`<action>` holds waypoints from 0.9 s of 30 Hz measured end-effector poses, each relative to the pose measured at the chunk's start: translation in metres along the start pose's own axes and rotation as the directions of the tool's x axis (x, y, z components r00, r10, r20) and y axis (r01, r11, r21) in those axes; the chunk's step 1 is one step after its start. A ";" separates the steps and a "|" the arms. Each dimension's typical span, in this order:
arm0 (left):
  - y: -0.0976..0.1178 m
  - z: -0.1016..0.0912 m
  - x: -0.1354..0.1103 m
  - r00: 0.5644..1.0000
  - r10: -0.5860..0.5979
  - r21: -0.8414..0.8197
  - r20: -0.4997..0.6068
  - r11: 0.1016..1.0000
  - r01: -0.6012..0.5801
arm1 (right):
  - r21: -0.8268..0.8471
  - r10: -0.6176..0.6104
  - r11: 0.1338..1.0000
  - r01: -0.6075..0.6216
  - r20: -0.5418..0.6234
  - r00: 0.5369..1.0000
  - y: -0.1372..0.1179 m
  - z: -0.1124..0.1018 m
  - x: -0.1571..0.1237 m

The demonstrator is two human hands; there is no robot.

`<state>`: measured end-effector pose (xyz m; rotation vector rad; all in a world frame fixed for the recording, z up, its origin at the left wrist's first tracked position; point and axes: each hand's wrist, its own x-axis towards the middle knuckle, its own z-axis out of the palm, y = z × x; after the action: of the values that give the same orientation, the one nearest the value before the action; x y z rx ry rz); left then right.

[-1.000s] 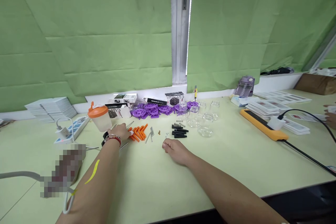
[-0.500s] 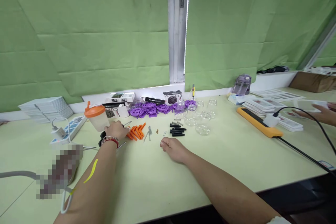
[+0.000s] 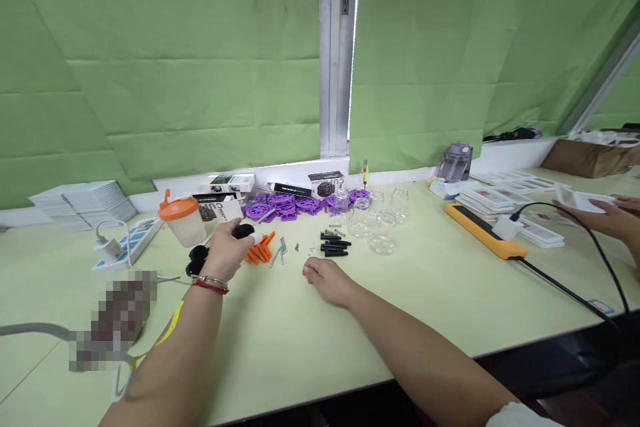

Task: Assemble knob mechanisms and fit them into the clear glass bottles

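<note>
My left hand (image 3: 227,250) is raised a little above the table and closed on a small black round part (image 3: 244,231). Two more black round parts (image 3: 196,260) lie just left of it. My right hand (image 3: 323,278) rests on the table with fingers curled loosely, holding nothing I can make out. Between and beyond the hands lie orange plastic pieces (image 3: 260,250), metal screws (image 3: 280,250), black pins (image 3: 334,245), springs (image 3: 334,232) and purple gear-like parts (image 3: 287,207). Several clear glass jars (image 3: 380,227) stand to the right of them.
An orange-lidded cup (image 3: 181,220) stands left of my hand beside a power strip (image 3: 127,243). Small boxes (image 3: 233,183) line the windowsill. A yellow power strip (image 3: 483,230) with a black cable lies right. Another person's hands (image 3: 607,213) hold a white card at far right. Stacks of cards (image 3: 83,200) sit left.
My left hand has lifted off the table near the orange pieces and now holds a black round part. My right hand has stayed put. The other person's hands have picked up a card.
</note>
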<state>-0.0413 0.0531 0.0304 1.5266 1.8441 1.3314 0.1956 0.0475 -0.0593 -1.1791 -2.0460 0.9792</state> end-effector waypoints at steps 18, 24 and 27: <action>-0.027 0.029 -0.068 0.742 0.372 -0.155 0.557 0.925 -0.347 | 0.554 0.203 0.827 -0.101 -0.126 0.971 0.006 -0.002 0.008; -0.028 0.039 -0.070 0.833 0.059 -0.152 0.550 0.988 0.030 | 0.421 0.161 0.904 -0.071 -0.183 0.970 0.015 0.005 0.011; -0.026 0.043 -0.070 0.825 0.011 -0.126 0.565 0.989 0.073 | 0.317 0.139 0.946 -0.075 -0.184 0.973 0.011 0.006 0.008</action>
<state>0.0012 0.0080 -0.0300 1.5849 1.3564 0.8377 0.1925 0.0561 -0.0703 -1.1780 -1.6139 1.1322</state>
